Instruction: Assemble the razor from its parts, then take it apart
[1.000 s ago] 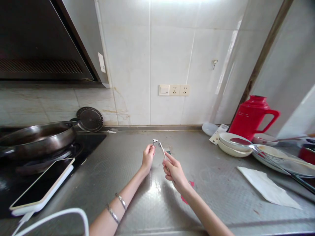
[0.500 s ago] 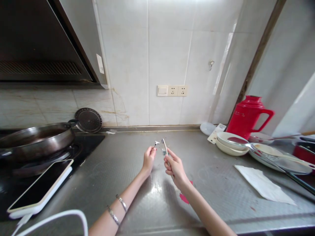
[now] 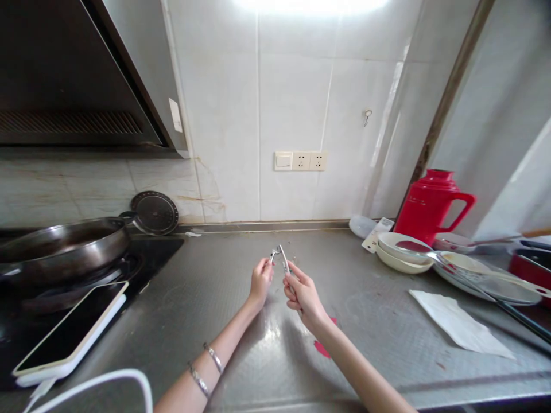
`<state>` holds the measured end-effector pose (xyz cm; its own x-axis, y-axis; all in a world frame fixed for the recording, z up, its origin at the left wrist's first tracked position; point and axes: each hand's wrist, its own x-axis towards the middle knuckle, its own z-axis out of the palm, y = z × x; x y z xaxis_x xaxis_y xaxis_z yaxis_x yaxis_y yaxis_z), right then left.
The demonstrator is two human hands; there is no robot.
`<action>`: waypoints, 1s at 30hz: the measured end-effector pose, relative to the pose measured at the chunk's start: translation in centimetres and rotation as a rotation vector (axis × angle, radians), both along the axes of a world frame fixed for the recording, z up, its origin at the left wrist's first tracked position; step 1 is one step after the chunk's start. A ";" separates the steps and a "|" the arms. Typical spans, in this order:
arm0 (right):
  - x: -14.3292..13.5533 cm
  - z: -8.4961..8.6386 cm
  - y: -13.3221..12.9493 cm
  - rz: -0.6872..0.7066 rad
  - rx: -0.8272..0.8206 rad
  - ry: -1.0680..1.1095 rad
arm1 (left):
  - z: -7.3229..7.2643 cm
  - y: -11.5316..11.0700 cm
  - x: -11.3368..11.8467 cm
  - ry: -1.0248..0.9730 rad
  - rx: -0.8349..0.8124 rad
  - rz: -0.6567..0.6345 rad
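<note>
Two slim tools meet, or nearly meet, over the middle of the desk: a small silver-headed tool and a pale, brush-like stick; whether their tips touch cannot be told. Around them, the grey metal surface gives room to move on both sides, bounded by the black hob on the left and a sheet of white paper on the right. Behind, it ends at a raised strip along the tiled wall; the near edge runs below the forearms.

The silver-headed tool stands out past the fingertips of the left hand, which is closed round its handle. The stick slants up and leftward from the right hand, thumb and fingers pinched together on it. Beside the right forearm is a pink-red patch. Farther out, stacked bowls and a red flask stand right; a phone and pan sit left.
</note>
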<state>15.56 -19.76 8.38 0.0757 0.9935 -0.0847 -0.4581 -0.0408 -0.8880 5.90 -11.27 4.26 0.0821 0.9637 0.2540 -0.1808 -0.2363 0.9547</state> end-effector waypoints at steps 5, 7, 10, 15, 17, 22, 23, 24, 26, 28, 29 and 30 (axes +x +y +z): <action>-0.4 -0.7 -0.7 -0.013 -0.007 0.021 | 0.2 0.0 -0.2 -0.027 -0.007 0.003; -0.1 -0.5 -0.5 -0.029 0.001 0.029 | 0.2 0.0 -0.1 -0.016 -0.004 -0.005; 0.1 -0.1 0.0 -0.028 -0.006 0.029 | 0.2 -0.3 0.1 -0.008 -0.007 -0.020; -0.7 -0.8 -0.7 -0.013 0.012 0.018 | 0.5 -0.5 0.1 -0.042 -0.014 -0.003; -0.6 -1.0 -0.8 -0.012 0.018 0.010 | 0.5 -0.5 0.0 -0.040 -0.009 0.029; 0.1 -0.6 0.4 -0.035 0.026 0.008 | 0.2 -0.4 0.1 0.046 0.044 0.091; 0.1 -0.5 0.5 -0.031 0.020 0.010 | 0.2 -0.4 0.1 0.059 0.049 0.091; -0.1 -0.6 0.4 -0.027 0.015 0.011 | 0.1 -0.4 0.2 0.064 0.054 0.090; -0.7 -0.8 -0.2 -0.020 0.009 0.020 | 0.2 -0.5 0.2 0.063 0.068 0.095; -1.3 -1.1 -0.9 -0.013 0.007 0.030 | 0.3 -0.5 0.2 0.059 0.087 0.108; -1.5 -1.2 -1.2 -0.010 0.007 0.035 | 0.3 -0.6 0.2 0.059 0.093 0.111; -1.6 -1.2 -1.3 -0.009 0.009 0.041 | 0.3 -0.6 0.2 0.061 0.096 0.111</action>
